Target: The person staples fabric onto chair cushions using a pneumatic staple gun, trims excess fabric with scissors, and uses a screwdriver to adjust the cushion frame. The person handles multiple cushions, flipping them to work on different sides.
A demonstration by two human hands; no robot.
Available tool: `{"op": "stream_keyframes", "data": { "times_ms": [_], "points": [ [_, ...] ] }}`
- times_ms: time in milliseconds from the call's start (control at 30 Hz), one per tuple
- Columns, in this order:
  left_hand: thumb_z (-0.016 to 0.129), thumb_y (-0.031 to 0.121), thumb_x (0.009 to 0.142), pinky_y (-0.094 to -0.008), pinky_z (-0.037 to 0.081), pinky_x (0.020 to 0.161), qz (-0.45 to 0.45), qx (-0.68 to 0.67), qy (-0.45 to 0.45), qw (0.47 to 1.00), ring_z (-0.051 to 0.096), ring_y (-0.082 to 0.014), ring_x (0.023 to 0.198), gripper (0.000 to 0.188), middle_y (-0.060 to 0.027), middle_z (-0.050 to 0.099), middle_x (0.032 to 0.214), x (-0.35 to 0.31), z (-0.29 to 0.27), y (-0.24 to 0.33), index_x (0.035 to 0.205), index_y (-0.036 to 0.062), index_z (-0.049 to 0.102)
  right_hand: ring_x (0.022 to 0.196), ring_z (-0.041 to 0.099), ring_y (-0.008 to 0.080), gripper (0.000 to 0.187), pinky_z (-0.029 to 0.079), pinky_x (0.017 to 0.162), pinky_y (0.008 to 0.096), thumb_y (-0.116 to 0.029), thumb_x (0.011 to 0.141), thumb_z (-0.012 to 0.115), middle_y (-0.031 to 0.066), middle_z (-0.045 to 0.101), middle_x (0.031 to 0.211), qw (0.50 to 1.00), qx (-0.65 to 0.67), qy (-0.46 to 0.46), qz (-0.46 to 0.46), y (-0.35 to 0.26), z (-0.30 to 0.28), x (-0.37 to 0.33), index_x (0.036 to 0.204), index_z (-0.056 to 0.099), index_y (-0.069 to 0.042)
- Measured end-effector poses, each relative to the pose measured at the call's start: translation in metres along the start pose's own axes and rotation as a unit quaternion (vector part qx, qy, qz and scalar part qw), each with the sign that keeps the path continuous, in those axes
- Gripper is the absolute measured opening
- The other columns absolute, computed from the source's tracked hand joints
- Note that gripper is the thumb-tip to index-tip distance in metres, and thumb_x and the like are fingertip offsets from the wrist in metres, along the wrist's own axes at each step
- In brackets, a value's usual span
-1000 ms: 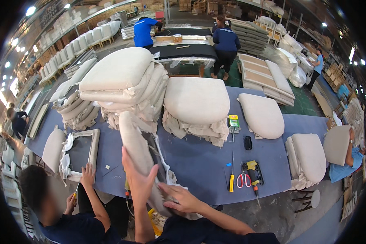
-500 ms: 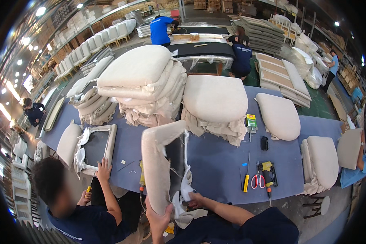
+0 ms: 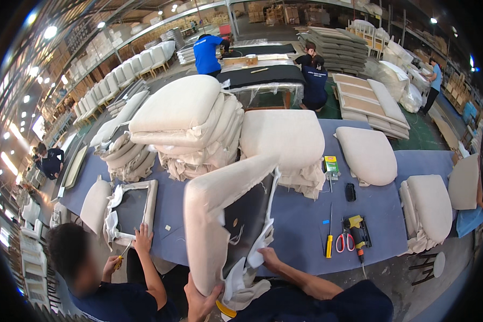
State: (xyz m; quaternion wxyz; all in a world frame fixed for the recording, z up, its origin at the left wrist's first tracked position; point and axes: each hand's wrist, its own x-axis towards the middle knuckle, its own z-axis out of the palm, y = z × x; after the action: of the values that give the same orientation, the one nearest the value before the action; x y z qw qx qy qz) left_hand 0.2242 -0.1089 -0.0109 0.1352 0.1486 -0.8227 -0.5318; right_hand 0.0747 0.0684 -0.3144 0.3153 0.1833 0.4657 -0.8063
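An upholstered chair seat frame [image 3: 203,231], covered in beige fabric with a dark middle, stands tilted up in front of me at the table's near edge. My left hand [image 3: 201,297] is closed round its lower left corner. On the opposite side, my right hand [image 3: 268,260] grips the edge where white padding [image 3: 256,258] and loose fabric hang out. More loose fabric [image 3: 249,294] bunches between my hands at the bottom. The fingers of my right hand are partly hidden by the padding.
On the blue-grey table [image 3: 300,236] lie a yellow-handled screwdriver [image 3: 329,246], red-handled scissors [image 3: 344,242], a staple gun [image 3: 356,228] and a green-yellow box [image 3: 331,166]. Cushion stacks [image 3: 185,115] stand behind. At my left, a co-worker [image 3: 110,290] uses a tool on another frame [image 3: 151,206].
The seat frame has turned and its top has swung right, showing more of the dark middle. Both hands have kept hold of it. The co-worker's hands have shifted slightly.
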Motion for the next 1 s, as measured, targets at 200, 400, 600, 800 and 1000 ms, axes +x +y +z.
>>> {"op": "stream_keyframes", "data": {
  "times_ms": [200, 400, 600, 800, 1000],
  "points": [
    [0.080, 0.009, 0.073, -0.0318, 0.053, 0.080, 0.041, -0.180, 0.082, 0.979, 0.064, -0.0177, 0.087, 0.058, -0.0066, 0.068, 0.100, 0.059, 0.020, 0.001, 0.125, -0.0049, 0.058, 0.079, 0.068, 0.0142, 0.021, 0.052, 0.072, 0.0305, -0.016, 0.096, 0.060, 0.0060, 0.072, 0.092, 0.961, -0.031, 0.060, -0.267, -0.144, -0.019, -0.039, 0.102, 0.070, 0.002],
    [0.070, 0.032, 0.094, -0.0350, 0.048, 0.098, 0.123, -0.209, 0.083, 0.967, 0.061, -0.0230, 0.112, 0.056, -0.0152, 0.065, 0.122, 0.245, 0.071, 0.075, 0.133, -0.0053, 0.058, 0.092, 0.069, 0.0161, 0.028, 0.055, 0.082, 0.0338, -0.023, 0.102, 0.060, 0.0047, 0.071, 0.101, 0.865, 0.052, 0.110, -0.487, -0.309, 0.004, -0.080, 0.114, 0.066, 0.001],
    [0.061, 0.024, 0.103, -0.0382, 0.041, 0.110, 0.225, -0.275, 0.083, 0.931, 0.054, -0.0268, 0.132, 0.054, -0.0220, 0.056, 0.142, 0.291, 0.144, 0.072, 0.145, -0.0074, 0.046, 0.076, 0.064, 0.0115, 0.028, 0.051, 0.067, 0.0289, -0.028, 0.105, 0.058, 0.0032, 0.067, 0.084, 0.823, -0.206, 0.134, -0.513, -0.377, -0.030, -0.022, 0.102, 0.065, -0.002],
    [0.047, 0.038, 0.106, -0.0387, 0.049, 0.100, 0.215, -0.373, -0.184, 0.884, 0.068, -0.0289, 0.109, 0.053, -0.0187, 0.073, 0.109, 0.099, 0.058, 0.109, 0.101, -0.0087, 0.073, 0.062, 0.059, 0.0098, 0.020, 0.045, 0.055, 0.0268, -0.016, 0.101, 0.059, 0.0019, 0.065, 0.071, 0.877, -0.337, 0.125, -0.318, -0.164, -0.124, 0.004, 0.090, 0.068, -0.001],
    [0.042, 0.044, 0.105, -0.0463, 0.047, 0.105, 0.441, -0.480, -0.383, 0.655, 0.066, -0.0396, 0.116, 0.062, -0.0241, 0.071, 0.117, 0.062, 0.044, 0.154, 0.111, -0.0113, 0.070, 0.063, 0.061, 0.0140, 0.041, 0.048, 0.061, 0.0336, -0.036, 0.093, 0.067, 0.0047, 0.065, 0.061, 0.869, -0.489, 0.036, -0.061, -0.014, -0.151, -0.007, 0.068, 0.069, -0.003]
  ]
}}
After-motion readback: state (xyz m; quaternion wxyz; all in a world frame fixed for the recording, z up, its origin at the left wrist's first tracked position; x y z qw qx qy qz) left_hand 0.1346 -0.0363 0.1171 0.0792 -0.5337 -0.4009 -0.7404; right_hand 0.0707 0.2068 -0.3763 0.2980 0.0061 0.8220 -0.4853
